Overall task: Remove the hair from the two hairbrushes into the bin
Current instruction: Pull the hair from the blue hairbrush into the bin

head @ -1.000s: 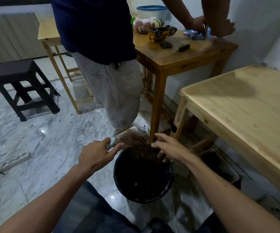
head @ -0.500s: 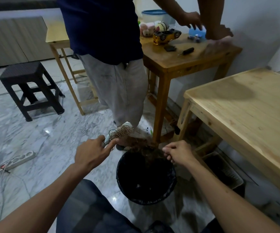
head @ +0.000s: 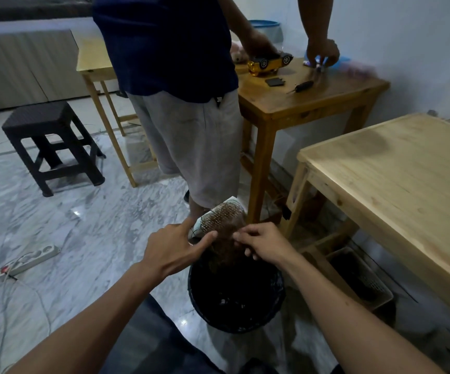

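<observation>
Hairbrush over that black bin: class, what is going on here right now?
A person holds a hairbrush in the left hand above a black bin on the marble floor. The right hand pinches a brown clump of hair that hangs from the bristles toward the bin. The hair is not yet free of the brush. A second person stands behind, handling a yellow toy car on a wooden table.

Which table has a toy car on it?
The darker brown table by the wall, behind the standing person. A yellow car sits on it. The pale table on the right is bare.
</observation>
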A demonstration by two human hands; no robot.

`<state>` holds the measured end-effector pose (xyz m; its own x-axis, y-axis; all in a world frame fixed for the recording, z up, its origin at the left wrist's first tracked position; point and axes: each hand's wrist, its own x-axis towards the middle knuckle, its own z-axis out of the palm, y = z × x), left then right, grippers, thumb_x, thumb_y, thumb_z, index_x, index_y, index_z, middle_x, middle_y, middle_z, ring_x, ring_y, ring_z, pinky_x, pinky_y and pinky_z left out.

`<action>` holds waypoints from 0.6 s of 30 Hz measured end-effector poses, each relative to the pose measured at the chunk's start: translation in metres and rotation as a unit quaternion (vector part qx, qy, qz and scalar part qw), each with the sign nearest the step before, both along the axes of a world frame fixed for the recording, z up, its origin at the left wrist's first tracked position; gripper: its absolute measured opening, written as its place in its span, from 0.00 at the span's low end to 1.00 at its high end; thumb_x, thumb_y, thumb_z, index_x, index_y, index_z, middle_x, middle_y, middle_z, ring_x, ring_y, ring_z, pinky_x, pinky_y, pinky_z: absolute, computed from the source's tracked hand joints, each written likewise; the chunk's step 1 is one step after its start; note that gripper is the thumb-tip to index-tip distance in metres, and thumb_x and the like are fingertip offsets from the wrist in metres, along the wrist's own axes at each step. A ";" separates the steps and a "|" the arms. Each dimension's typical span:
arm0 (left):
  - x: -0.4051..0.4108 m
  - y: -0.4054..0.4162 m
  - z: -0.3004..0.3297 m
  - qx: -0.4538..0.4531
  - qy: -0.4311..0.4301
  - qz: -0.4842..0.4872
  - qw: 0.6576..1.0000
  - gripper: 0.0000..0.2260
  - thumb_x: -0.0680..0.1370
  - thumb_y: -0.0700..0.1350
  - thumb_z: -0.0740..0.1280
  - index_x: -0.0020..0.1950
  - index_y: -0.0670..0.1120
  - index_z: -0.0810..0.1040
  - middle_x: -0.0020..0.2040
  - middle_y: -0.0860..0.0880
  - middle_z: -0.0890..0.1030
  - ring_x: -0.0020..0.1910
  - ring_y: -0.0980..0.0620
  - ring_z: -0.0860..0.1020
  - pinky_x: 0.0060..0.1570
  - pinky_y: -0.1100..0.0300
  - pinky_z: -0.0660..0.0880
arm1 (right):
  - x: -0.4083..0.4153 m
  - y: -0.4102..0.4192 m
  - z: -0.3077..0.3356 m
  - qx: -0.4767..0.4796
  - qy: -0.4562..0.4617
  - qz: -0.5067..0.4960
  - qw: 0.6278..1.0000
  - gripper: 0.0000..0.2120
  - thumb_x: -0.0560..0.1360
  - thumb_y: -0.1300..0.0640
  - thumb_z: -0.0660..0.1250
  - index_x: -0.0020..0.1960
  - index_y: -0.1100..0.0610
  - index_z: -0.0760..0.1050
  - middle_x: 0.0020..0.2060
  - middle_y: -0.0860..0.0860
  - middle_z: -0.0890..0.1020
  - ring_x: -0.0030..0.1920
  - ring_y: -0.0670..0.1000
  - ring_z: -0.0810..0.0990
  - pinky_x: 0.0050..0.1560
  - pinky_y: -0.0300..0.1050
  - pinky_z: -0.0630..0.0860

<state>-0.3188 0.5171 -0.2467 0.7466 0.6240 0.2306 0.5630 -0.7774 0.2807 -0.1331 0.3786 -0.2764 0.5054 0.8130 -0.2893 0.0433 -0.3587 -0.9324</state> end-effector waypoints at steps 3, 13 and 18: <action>-0.006 0.009 0.000 -0.034 -0.007 0.016 0.999 0.21 0.76 0.70 0.56 0.36 0.54 0.61 0.28 0.52 0.72 0.29 0.50 0.73 0.30 0.56 0.68 | 0.009 -0.007 -0.012 -0.026 -0.022 -0.066 0.997 0.04 0.80 0.60 0.71 0.48 0.56 0.85 0.38 0.53 0.85 0.29 0.43 0.77 0.29 0.35 0.75; -0.015 0.021 -0.002 -0.063 -0.006 0.034 0.997 0.23 0.76 0.70 0.54 0.37 0.51 0.63 0.29 0.50 0.73 0.28 0.51 0.72 0.29 0.57 0.64 | 0.016 -0.026 -0.022 -0.171 -0.015 -0.006 0.985 0.25 0.79 0.60 0.70 0.76 0.50 0.72 0.66 0.50 0.78 0.38 0.49 0.86 0.33 0.40 0.80; -0.005 0.009 0.000 -0.059 0.006 0.002 0.998 0.22 0.75 0.70 0.53 0.37 0.52 0.63 0.29 0.52 0.72 0.28 0.52 0.72 0.28 0.57 0.64 | 0.004 -0.007 0.003 -0.062 -0.040 0.068 0.995 0.42 0.73 0.56 0.75 0.81 0.45 0.60 0.73 0.48 0.70 0.40 0.48 0.84 0.32 0.40 0.77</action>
